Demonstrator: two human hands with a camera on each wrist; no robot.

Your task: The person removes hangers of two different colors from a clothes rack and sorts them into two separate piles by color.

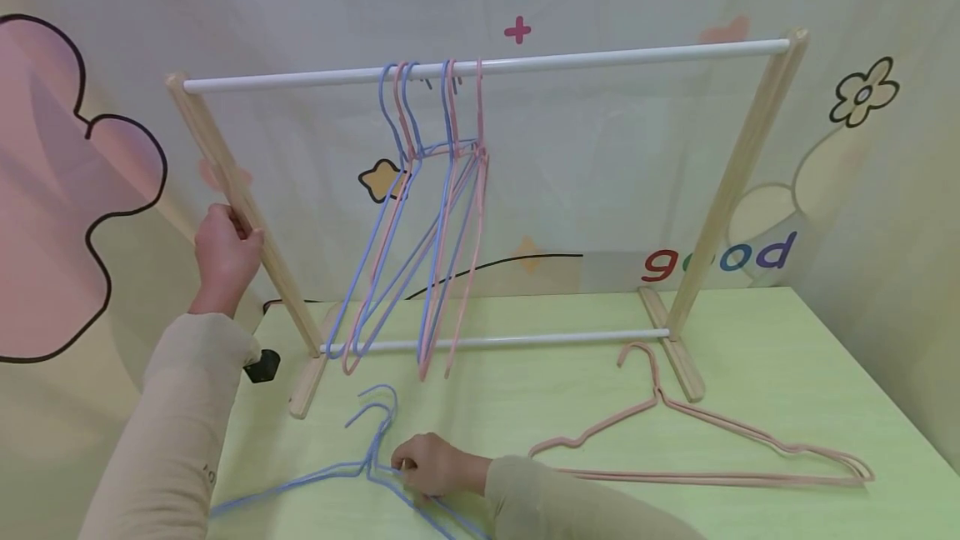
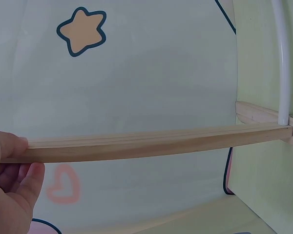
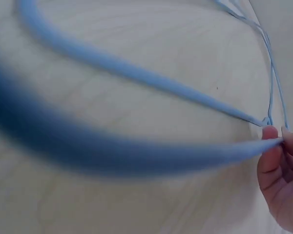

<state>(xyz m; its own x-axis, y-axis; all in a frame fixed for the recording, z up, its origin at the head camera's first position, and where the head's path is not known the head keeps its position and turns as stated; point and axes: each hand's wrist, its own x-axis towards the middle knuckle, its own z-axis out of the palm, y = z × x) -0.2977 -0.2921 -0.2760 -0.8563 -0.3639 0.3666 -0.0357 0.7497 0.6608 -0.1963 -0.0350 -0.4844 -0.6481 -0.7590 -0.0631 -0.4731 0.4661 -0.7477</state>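
My left hand (image 1: 225, 252) grips the left wooden post (image 1: 285, 290) of a clothes rack about halfway up. In the left wrist view, thumb and fingers (image 2: 35, 181) close around that post (image 2: 161, 145). Low over the table, my right hand (image 1: 435, 465) pinches a blue clothes hanger (image 3: 161, 158) by its shoulder, just beside the neck. Two blue hooks lie close together at the left front, so a second blue hanger (image 1: 372, 450) overlaps the pinched one. The near wire looks large and blurred in the right wrist view.
Several blue and pink hangers (image 1: 450, 123) hang left of centre on the rack's white top bar (image 1: 637, 58). Pink hangers (image 1: 720, 480) lie stacked at the right front of the green table (image 1: 817, 373). A small black object (image 1: 262, 366) is by the left sleeve. A printed curtain stands behind.
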